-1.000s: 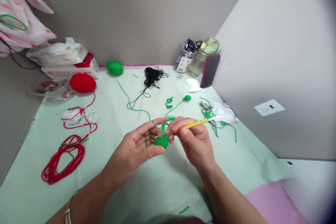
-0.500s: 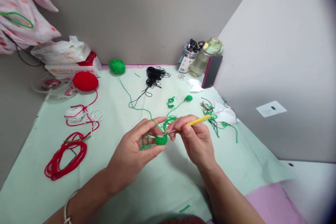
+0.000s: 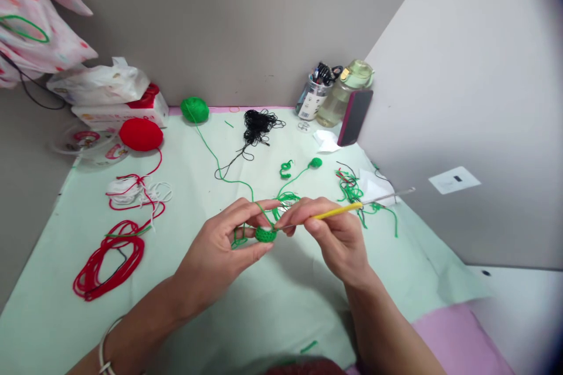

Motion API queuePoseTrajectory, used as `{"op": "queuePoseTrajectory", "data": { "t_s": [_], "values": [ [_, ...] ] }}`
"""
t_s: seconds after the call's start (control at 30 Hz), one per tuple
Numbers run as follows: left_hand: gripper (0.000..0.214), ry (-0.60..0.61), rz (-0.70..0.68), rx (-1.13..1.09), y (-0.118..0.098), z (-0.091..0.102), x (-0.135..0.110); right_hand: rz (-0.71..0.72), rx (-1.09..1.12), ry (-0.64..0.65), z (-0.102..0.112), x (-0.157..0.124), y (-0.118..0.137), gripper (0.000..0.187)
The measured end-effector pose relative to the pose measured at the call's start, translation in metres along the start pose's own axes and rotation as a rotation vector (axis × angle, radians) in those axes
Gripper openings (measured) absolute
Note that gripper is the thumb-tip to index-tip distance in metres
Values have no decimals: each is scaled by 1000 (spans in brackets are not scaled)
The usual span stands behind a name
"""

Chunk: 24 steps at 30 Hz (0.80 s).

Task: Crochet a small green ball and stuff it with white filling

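Between the thumb and fingers of my left hand (image 3: 220, 240) is a small round green crochet piece (image 3: 265, 235) with white showing at its top. Green yarn (image 3: 219, 165) runs from a green ball (image 3: 194, 109) at the back to my raised left index finger. My right hand (image 3: 338, 240) is closed around a crochet hook with a yellow grip (image 3: 338, 211). One metal end points to the crochet piece, and the other sticks out to the right. Whether the tip is inside a stitch is too small to tell.
Red yarn loops (image 3: 108, 261), white yarn (image 3: 123, 190) and a red ball (image 3: 141, 134) lie left. Black yarn (image 3: 259, 127) is at the back. A phone (image 3: 355, 118) leans before a bottle (image 3: 338, 102) and pen cup (image 3: 313, 98). Yarn scraps (image 3: 349, 187) lie right.
My right hand has shifted slightly right, and the hook lies flatter, with its outer end lower and farther right. My left hand and the crochet piece have moved slightly left.
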<state>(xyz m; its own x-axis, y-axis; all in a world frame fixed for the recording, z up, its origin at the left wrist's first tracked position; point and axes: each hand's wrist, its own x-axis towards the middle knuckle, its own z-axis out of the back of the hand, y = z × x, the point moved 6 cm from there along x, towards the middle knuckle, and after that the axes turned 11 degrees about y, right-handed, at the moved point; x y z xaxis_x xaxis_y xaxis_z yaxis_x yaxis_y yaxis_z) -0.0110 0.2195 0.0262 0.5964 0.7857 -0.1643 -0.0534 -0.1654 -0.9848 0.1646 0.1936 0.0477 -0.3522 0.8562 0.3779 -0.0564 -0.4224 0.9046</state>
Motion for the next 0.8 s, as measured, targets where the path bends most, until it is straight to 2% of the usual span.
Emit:
{"op": "queuePoseTrajectory", "data": {
  "t_s": [0.13, 0.3, 0.37, 0.5, 0.57, 0.67, 0.8],
  "values": [
    [36, -29, 6, 24, 0, 1, 2, 62, -202, 50, -4, 1, 9, 19],
    [41, -92, 38, 3, 4, 2, 1, 251, -478, 65, -17, 2, 23, 19],
    [40, -111, 27, 10, 3, 2, 0, 258, -468, 54, -16, 2, 23, 19],
    [38, -81, -43, 100, -3, 0, -1, 121, -247, 72, -5, 2, 13, 17],
    [29, -66, -81, 156, -6, -2, 0, 113, -220, 93, -1, 2, 13, 17],
    [19, -56, -95, 203, -7, -3, 0, 151, -310, 136, -5, 1, 15, 16],
    [36, -111, -24, 125, 0, -1, -1, 246, -490, 87, -15, 0, 22, 16]
  ]
}}
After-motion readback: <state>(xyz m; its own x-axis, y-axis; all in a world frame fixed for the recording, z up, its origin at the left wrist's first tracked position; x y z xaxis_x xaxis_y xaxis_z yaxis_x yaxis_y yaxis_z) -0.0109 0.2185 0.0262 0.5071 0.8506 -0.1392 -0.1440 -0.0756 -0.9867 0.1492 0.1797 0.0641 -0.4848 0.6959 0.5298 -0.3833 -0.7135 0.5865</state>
